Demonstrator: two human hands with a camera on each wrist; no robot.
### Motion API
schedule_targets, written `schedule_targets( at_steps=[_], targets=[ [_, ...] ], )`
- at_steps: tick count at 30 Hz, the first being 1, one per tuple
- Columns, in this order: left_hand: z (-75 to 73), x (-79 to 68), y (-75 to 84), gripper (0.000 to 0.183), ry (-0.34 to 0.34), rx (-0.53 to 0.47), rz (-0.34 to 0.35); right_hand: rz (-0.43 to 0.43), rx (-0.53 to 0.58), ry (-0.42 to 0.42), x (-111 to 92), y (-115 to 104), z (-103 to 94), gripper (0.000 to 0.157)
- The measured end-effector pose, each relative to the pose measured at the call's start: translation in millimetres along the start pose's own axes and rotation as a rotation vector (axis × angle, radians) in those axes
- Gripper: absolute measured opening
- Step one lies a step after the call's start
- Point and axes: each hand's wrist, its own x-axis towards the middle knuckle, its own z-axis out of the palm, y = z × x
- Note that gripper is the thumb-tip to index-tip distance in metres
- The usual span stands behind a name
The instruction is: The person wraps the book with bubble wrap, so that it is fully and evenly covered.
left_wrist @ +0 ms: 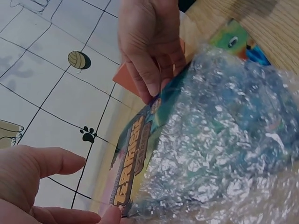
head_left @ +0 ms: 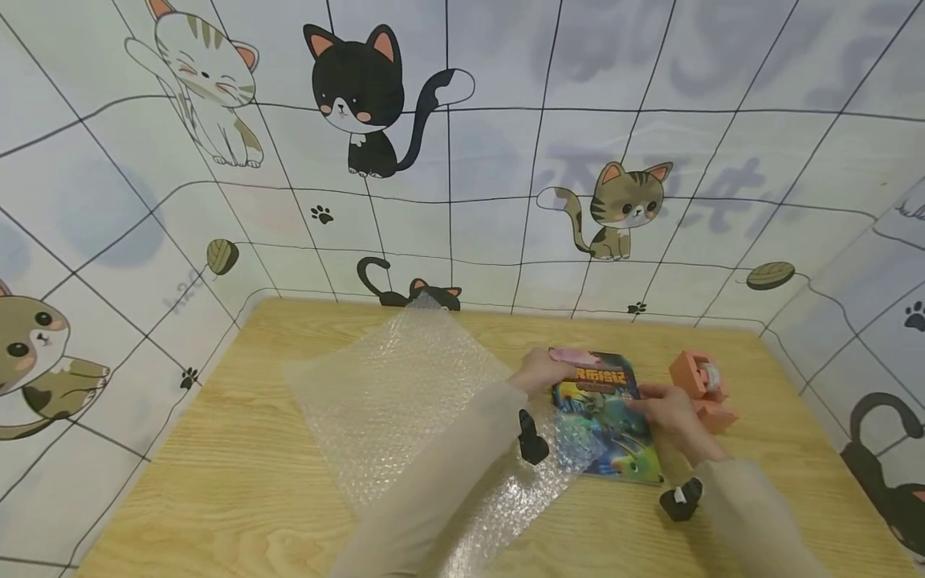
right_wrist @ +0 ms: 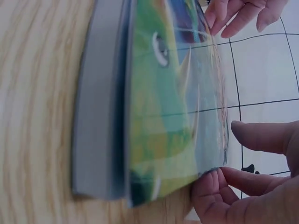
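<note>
A book [head_left: 607, 425] with a colourful illustrated cover and orange title lettering lies on the wooden table, its front cover gaping slightly from the page block [right_wrist: 100, 107] in the right wrist view. My left hand [head_left: 542, 371] is at the book's upper left edge, fingertips against it; the left wrist view shows that thumb spread away from the fingers. With my right hand [head_left: 668, 409] I hold the book's right edge, fingers curled at the cover's side. Clear bubble wrap [head_left: 405, 385] spreads to the left, one part lying over the lower left of the cover.
A coral-coloured tape dispenser [head_left: 701, 377] with a roll of clear tape stands just right of the book, close behind my right hand. A cloth printed with cats and grid lines [head_left: 491, 152] rises around the table [head_left: 217, 449] at the back and sides.
</note>
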Motion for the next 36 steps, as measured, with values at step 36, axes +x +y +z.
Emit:
schedule_targets(
  at_steps=[36],
  targets=[
    [16.8,4.0,-2.6,0.037,0.131,-0.171,-0.058,-0.011,0.144,0.038,-14.5,10.0,-11.8,0.033]
  ],
)
